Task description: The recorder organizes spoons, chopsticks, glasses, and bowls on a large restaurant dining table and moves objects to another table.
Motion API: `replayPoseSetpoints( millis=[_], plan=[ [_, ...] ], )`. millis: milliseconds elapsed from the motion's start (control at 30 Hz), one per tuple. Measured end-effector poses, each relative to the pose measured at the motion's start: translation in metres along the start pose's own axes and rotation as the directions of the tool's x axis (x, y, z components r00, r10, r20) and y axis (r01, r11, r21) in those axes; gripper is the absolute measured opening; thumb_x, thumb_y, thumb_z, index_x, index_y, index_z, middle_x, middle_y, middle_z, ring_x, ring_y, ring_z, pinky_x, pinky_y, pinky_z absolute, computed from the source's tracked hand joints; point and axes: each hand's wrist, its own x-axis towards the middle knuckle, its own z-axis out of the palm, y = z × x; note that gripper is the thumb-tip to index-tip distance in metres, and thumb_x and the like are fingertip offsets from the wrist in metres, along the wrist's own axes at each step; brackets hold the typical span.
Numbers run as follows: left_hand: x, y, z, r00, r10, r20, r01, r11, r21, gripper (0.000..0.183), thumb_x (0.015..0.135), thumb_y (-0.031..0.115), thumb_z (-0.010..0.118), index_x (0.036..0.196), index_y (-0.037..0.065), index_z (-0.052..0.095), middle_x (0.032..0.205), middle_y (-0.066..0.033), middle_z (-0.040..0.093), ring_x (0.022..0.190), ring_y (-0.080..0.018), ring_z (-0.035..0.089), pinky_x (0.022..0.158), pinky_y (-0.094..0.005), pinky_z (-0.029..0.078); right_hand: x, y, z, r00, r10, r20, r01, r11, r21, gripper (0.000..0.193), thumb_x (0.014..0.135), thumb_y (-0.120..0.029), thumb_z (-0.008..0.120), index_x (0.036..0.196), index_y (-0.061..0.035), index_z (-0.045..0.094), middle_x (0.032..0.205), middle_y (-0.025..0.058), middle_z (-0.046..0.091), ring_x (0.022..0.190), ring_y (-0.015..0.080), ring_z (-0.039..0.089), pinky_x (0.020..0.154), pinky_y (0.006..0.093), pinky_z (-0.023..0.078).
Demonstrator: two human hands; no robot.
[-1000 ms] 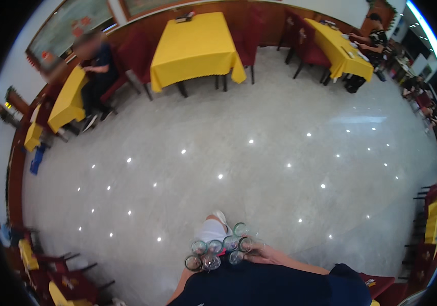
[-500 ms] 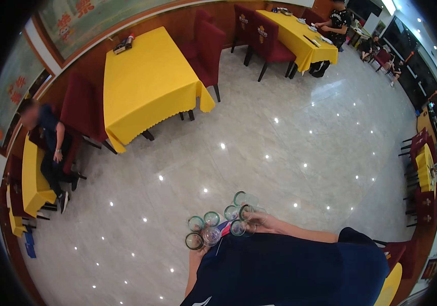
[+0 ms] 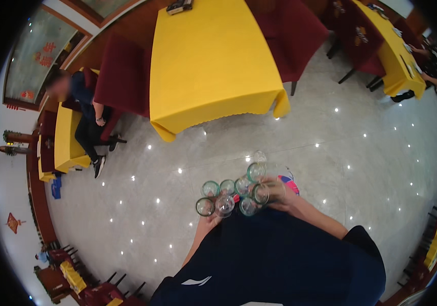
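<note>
My left hand (image 3: pixel 210 221) is closed around several clear drinking glasses (image 3: pixel 225 204), bunched with their round, greenish ends facing up. In my right hand (image 3: pixel 282 198) is a second bunch of clear drinking glasses (image 3: pixel 248 206); one of them sticks out toward the far side. Both bunches are held close together in front of my dark blue shirt (image 3: pixel 280 255), above the floor. The fingers are partly hidden behind the glass and slightly blurred. A pink and blue shoe (image 3: pixel 290 184) shows below my right hand.
Ahead stands a table with a yellow cloth (image 3: pixel 213 66), between a dark red chair (image 3: pixel 124 76) and another red chair (image 3: pixel 297 41). At the left a person (image 3: pixel 88 102) sits by a smaller yellow table (image 3: pixel 68 137). Another yellow table (image 3: pixel 389 56) stands far right.
The middle yellow table now looks nearer and further right in view, as my view has turned left and moved forward. Both hands still hold their glasses.
</note>
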Motion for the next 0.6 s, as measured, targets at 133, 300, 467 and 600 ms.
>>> replayPoseSetpoints(
  millis=[133,300,467,600],
  plan=[
    [0.107,0.073,-0.006,0.987,0.085,0.136,-0.118,0.96,0.255,0.058,0.087,0.016,0.07,0.137,0.006,0.044,0.134,-0.0116,0.055,0.114,-0.0202,0.058,0.096,-0.0292,0.043,0.087,-0.093,0.006,0.999,-0.021,0.024,0.021,1.0,-0.005,0.034,0.08,-0.005,0.073,0.111,-0.0048,0.058,0.102,0.0117,0.066,0.085,0.0235,0.068,0.072,0.0395,0.059],
    [0.271,0.151,0.004,0.989,0.145,-0.041,-0.15,0.917,-0.369,0.035,0.085,0.003,0.066,0.118,-0.003,0.058,0.104,-0.0087,0.065,0.094,-0.0207,0.065,0.08,-0.0355,0.055,0.214,-0.193,-0.005,0.955,-0.227,-0.191,0.137,0.909,-0.393,0.039,0.084,-0.009,0.07,0.121,-0.0035,0.057,0.104,0.0084,0.065,0.086,0.02,0.067,0.073,0.0345,0.059],
    [0.433,0.218,-0.026,0.99,0.036,-0.135,-0.037,0.999,-0.01,0.034,0.086,0.004,0.066,0.119,-0.002,0.06,0.105,-0.0098,0.066,0.088,-0.0198,0.068,0.061,-0.0296,0.058,0.348,-0.251,-0.037,0.899,-0.246,-0.363,0.158,0.954,-0.256,0.04,0.087,-0.001,0.064,0.126,-0.0041,0.056,0.103,0.0086,0.067,0.083,0.0188,0.069,0.069,0.0301,0.059],
    [0.543,0.265,-0.046,0.994,0.094,-0.062,-0.067,0.936,0.345,0.024,0.086,0.006,0.066,0.109,-0.003,0.068,0.103,-0.0107,0.067,0.083,-0.0213,0.07,0.055,-0.0303,0.06,0.437,-0.291,-0.048,0.815,-0.318,-0.483,0.17,0.93,-0.326,0.03,0.09,-0.003,0.061,0.12,-0.0026,0.062,0.098,0.0077,0.068,0.086,0.0185,0.068,0.068,0.0302,0.059]
  ],
)
